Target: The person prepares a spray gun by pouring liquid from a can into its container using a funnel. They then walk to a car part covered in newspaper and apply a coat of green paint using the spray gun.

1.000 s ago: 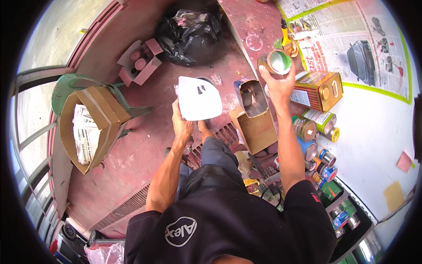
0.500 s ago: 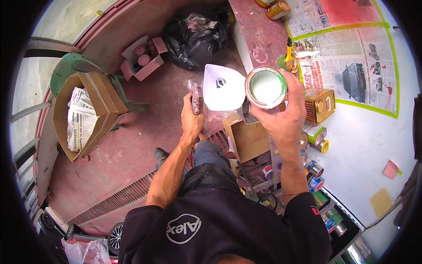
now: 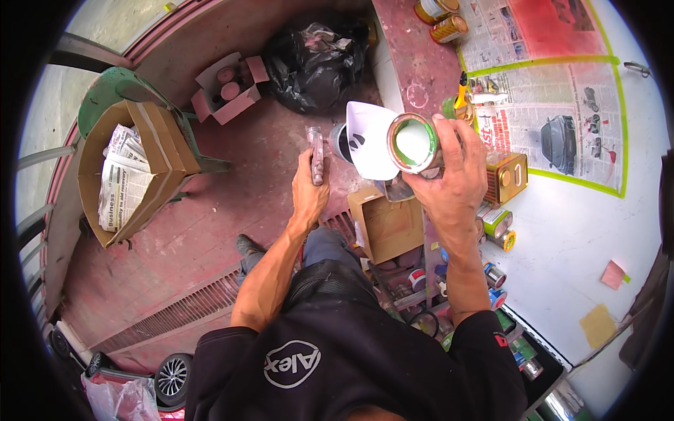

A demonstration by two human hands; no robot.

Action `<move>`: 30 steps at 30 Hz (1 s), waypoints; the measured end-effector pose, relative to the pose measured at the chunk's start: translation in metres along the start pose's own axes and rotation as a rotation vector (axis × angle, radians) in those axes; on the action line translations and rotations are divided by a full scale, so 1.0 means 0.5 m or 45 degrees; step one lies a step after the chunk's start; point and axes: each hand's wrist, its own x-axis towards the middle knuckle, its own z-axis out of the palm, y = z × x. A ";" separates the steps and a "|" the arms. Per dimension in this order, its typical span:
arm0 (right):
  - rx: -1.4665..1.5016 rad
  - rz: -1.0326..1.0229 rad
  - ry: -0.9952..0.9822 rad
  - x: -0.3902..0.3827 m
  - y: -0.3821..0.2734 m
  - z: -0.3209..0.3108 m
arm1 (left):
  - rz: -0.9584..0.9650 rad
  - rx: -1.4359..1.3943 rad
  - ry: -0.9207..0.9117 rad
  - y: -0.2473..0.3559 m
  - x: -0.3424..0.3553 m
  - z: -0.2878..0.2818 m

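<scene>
My left hand [image 3: 309, 193] is closed around a paint-smeared spray gun [image 3: 317, 156], seen end-on from above. Beside it shows the dark round rim of a cup [image 3: 341, 143], partly covered by a white paper strainer [image 3: 372, 144] with dark marks. With fingers wrapped about its side, my right hand [image 3: 456, 165] grips an open paint can [image 3: 413, 143]. Pale paint fills the can's mouth, and green smears mark its rim. The can is tilted left, its rim overlapping the strainer's right edge in view. Whether paint is flowing I cannot tell.
A cardboard box [image 3: 386, 223] stands just below my right hand. Right is a white work surface [image 3: 562, 231] with taped newspaper [image 3: 533, 105], a brush [image 3: 461, 95] and a rectangular tin [image 3: 507, 177]. Leftward are a newspaper-filled box [image 3: 144, 168], a green chair [image 3: 105, 91] and a black bag [image 3: 309, 70].
The can in my right hand has tipped further left. The paper strainer has shifted right, uncovering the dark cup rim beside the spray gun. The whole view has moved slightly.
</scene>
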 end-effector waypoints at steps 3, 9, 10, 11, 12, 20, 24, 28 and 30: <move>-0.064 -0.039 0.000 0.003 -0.003 -0.002 | -0.025 -0.032 -0.011 0.006 -0.002 -0.003; -0.120 -0.093 -0.026 0.010 -0.011 -0.005 | -0.034 -0.035 -0.027 0.014 0.003 -0.010; -0.128 -0.097 -0.025 0.011 -0.012 -0.005 | -0.025 -0.048 -0.026 0.017 0.003 -0.011; -0.135 -0.101 -0.024 0.011 -0.012 -0.005 | -0.016 -0.060 -0.026 0.020 0.004 -0.012; -0.143 -0.105 -0.022 0.012 -0.013 -0.005 | -0.006 -0.072 -0.025 0.022 0.004 -0.013; -0.239 -0.160 -0.036 0.017 -0.015 -0.004 | -0.007 -0.097 -0.054 0.032 0.006 -0.022; -0.260 -0.178 -0.033 0.021 -0.017 -0.007 | -0.006 -0.067 -0.044 0.031 0.008 -0.021; -0.264 -0.187 -0.027 0.024 -0.019 -0.006 | -0.010 -0.094 -0.068 0.040 0.008 -0.023; -0.270 -0.201 -0.025 0.024 -0.017 -0.004 | -0.003 -0.108 -0.077 0.043 0.008 -0.024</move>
